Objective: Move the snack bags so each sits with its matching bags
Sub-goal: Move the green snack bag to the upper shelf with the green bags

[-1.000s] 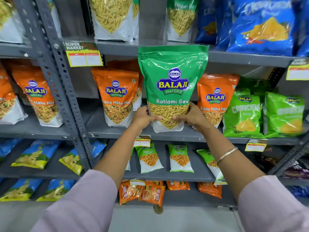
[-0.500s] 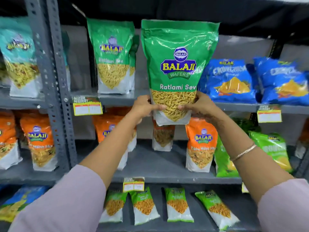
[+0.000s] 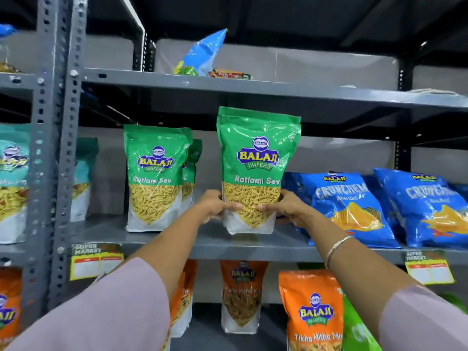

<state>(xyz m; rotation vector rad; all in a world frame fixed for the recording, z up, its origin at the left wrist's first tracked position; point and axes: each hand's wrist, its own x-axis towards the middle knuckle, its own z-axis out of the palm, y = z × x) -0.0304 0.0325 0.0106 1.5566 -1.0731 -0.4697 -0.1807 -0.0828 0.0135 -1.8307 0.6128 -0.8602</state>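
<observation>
Two hands' fingers (image 3: pixel 231 205) around one green Ratlami Sev bag (image 3: pixel 257 171), beside two matching bags (image 3: pixel 155 177).

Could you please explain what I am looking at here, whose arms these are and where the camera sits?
There is no machine: a person wears a camera on the head, so you see their own arms reaching forward. The left hand and right hand grip a green Ratlami Sev bag by its lower sides, at a grey metal shelf. On its left stand matching green bags; on its right lie blue Crunchem bags. Orange Tikha Mitha Mix bags fill the shelf below.
</observation>
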